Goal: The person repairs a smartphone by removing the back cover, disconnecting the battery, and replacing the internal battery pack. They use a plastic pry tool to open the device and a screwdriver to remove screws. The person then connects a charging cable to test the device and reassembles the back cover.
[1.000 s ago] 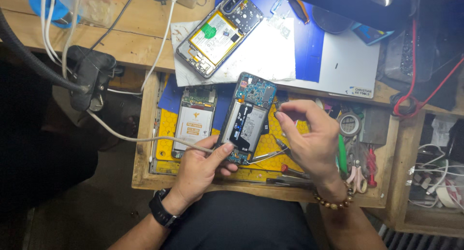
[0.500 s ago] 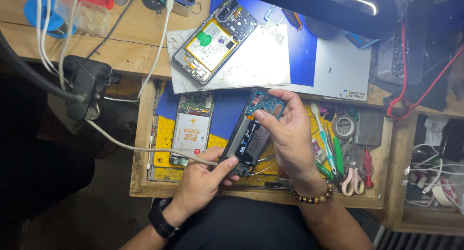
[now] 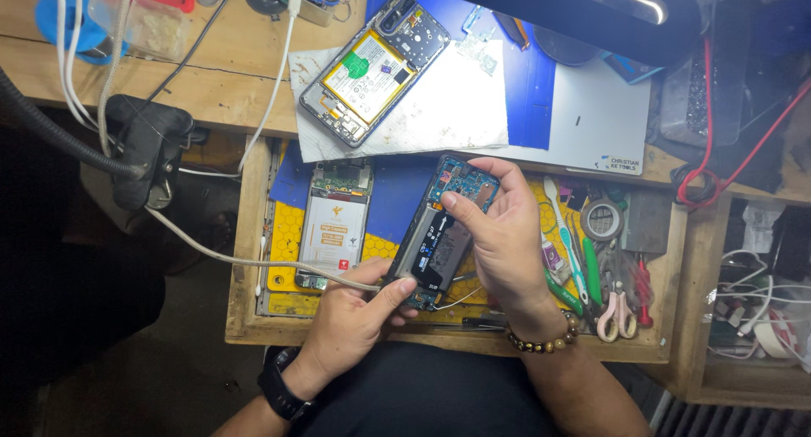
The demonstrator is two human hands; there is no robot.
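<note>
Right hand: wrapped over the upper half of an opened phone, thumb pressing its dark inner face, fingers curled round the far edge; beaded bracelet at the wrist.
Left hand: pinching the phone's lower corner between thumb and fingers; black wristwatch on the wrist.
Opened phone: held tilted just above a yellow work mat in a shallow wooden tray.
On the mat, left: a second opened phone with a white battery.
Tray, right: toothbrush, pink-handled scissors, green-handled tools.
Bench above: a third opened phone on a stained white sheet; white cables; a black clamp.
Unclear: the right palm hides the phone's middle; the top right corner is dark, its contents hard to make out.
</note>
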